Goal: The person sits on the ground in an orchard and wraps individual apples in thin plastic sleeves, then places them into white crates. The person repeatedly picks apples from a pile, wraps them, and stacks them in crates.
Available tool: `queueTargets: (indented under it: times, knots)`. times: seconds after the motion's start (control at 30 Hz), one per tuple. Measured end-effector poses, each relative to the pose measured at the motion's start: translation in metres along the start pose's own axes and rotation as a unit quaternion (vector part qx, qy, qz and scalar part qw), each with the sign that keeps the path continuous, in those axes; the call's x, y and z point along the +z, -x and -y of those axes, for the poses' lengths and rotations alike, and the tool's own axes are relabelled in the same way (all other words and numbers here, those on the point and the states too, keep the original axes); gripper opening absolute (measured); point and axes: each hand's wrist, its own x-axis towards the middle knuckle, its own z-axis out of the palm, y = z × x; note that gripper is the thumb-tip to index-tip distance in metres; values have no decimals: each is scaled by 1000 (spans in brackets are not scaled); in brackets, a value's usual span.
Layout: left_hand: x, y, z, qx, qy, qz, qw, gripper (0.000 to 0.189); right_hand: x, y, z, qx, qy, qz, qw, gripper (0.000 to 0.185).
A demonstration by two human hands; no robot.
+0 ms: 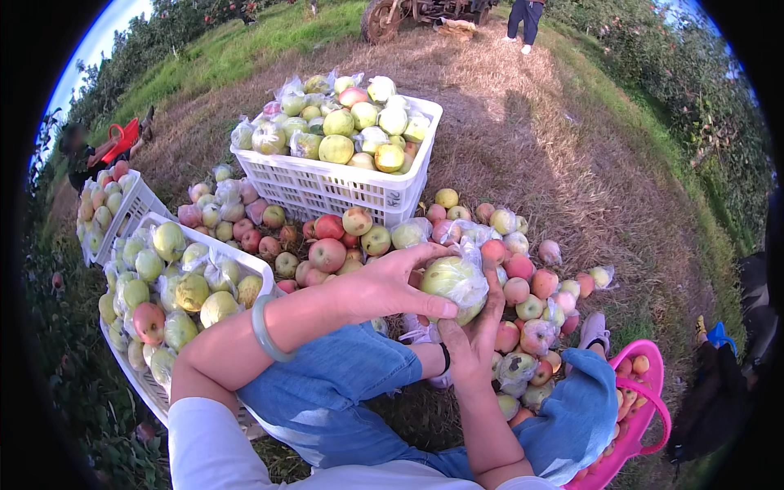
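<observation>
A pale green apple (446,283) partly wrapped in clear plastic film is between my two hands, above my bent legs. My left hand (392,283) curves around its left side, with the thumb along the lower front. On its right and underneath, my right hand (474,346) grips it with soiled fingers; the film bunches at the top beside them. Behind my hands lies a heap of red and green apples (531,283) on the ground, several still in film. My hands hide part of this heap.
White plastic crates full of apples stand ahead (331,177), at my left (257,269) and farther left (138,205). A pink tub (652,367) holding apples is by my right knee. People are at the far left, upper right (524,21) and right edge. A wheeled vehicle (383,21) stands behind.
</observation>
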Motion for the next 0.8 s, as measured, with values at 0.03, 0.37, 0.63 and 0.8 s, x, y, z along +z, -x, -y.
queueTargets:
  times: [0.03,0.37,0.63,0.8]
  knots:
    - [0,0,-3,-5,-26,-9,1000,90,0,3,-3,5,-3,-5,1000,85]
    - [4,12,-18,190,-396,7,899,85,-20,8,-10,169,-197,-12,966,66]
    - [16,14,-10,272,-485,41,830,83,-13,11,-3,169,-93,-113,975,57]
    - [17,12,-10,291,-513,48,806,84,-11,13,-1,148,-57,-130,979,55]
